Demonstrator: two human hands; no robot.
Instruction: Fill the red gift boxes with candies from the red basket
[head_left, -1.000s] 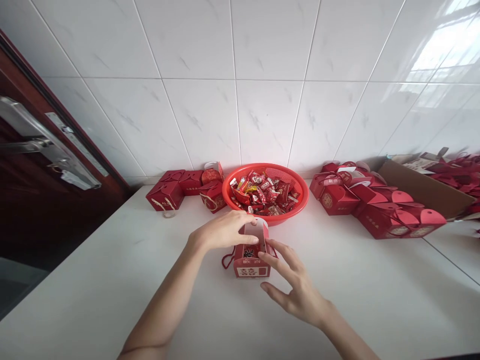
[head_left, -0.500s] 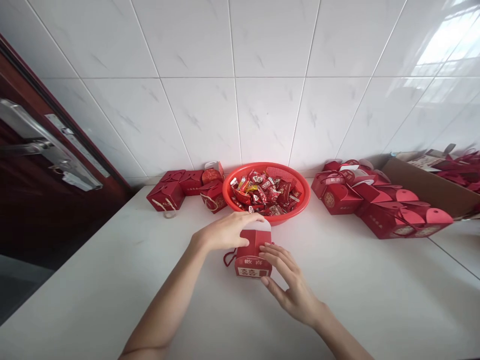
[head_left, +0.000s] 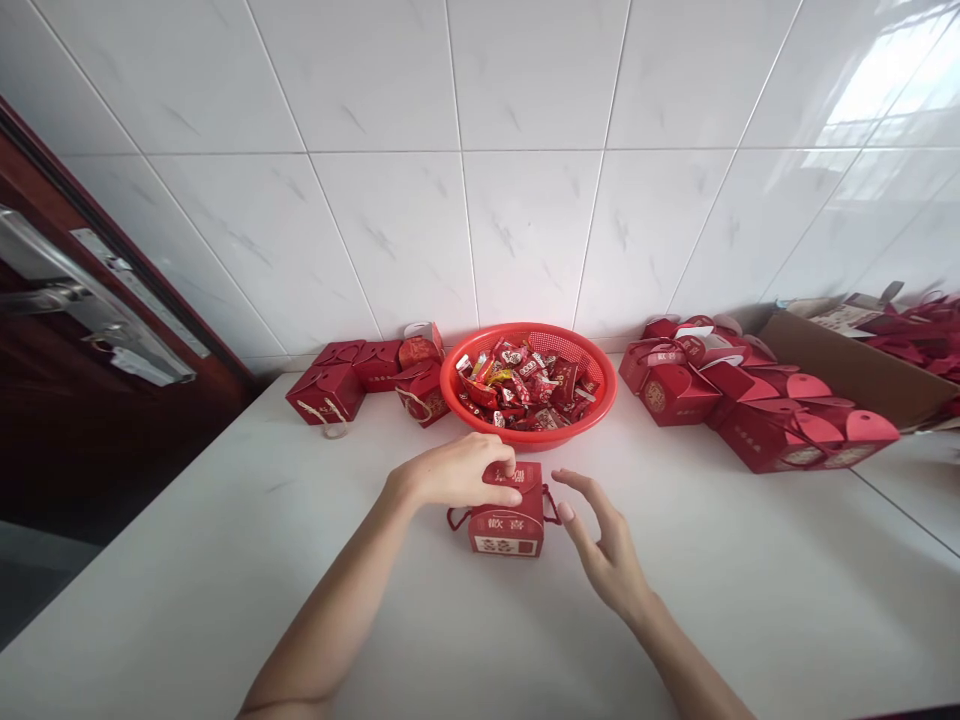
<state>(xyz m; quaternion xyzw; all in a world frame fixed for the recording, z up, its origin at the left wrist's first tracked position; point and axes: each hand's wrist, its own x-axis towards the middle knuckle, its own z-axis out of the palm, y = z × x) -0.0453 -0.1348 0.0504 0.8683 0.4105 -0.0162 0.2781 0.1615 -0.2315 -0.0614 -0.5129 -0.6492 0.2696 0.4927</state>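
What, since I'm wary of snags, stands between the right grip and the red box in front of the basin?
Between the right grip and the red box, only its cord loop sticks out; nothing else visible intervenes.

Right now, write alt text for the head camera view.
Left hand on top of a closed red box, right hand open beside it, on a white table. Behind stands a red basket of wrapped sweets, with more red boxes on both sides.
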